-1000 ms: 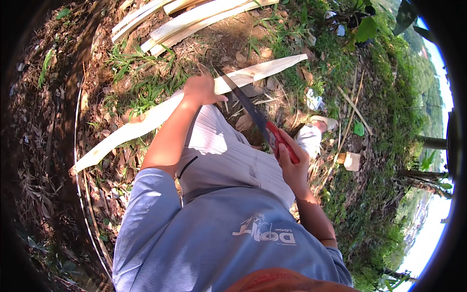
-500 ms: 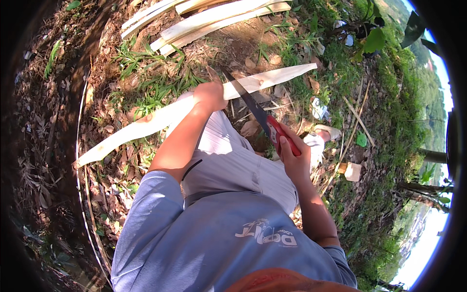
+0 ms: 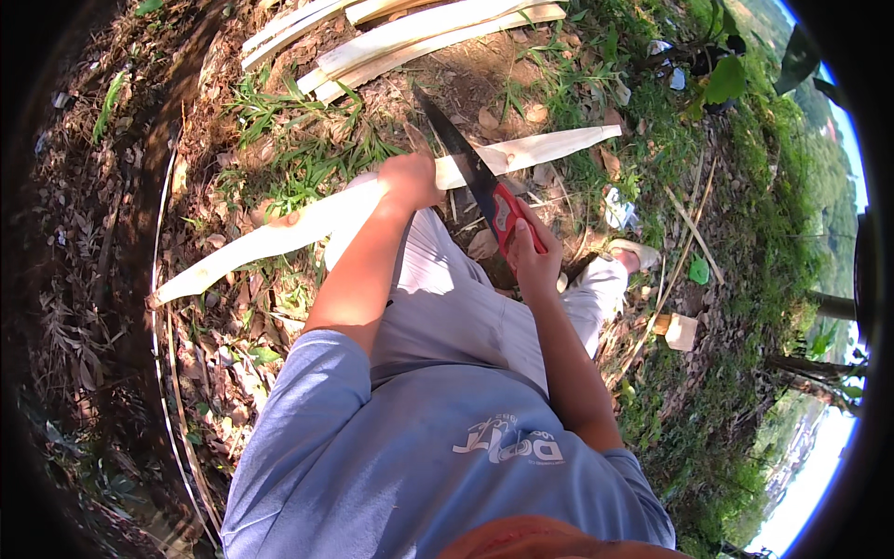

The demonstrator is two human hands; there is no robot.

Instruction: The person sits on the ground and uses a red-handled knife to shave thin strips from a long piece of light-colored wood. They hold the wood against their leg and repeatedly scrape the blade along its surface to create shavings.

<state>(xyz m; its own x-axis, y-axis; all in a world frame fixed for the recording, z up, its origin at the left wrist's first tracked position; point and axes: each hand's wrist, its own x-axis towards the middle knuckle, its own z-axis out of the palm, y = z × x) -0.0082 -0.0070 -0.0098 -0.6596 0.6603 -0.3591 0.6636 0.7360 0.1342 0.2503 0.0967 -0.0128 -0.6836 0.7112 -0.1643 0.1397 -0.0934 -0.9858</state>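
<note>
Right hand has pushed forward, arm extended, gripping the saw, left hand clasping the board.

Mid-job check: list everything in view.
Long board: one, pale, middle
Saw: one, red handle, dark blade, across board
Other boards: several, pale, top
Wood block: one, tan, right
Sticks: several, tan, right
Green scrap: one, green, right
Litter: several, white, upper right
Thin strips: two, pale, left edge
Plants: many, green, mostly right
Dry leaves: many, brown, ground
Shirt: one, blue, bottom
Trousers: one pair, pale, centre
Shoe: one, pale, right
Left hand: one, on board
Right hand: one, on saw
</note>
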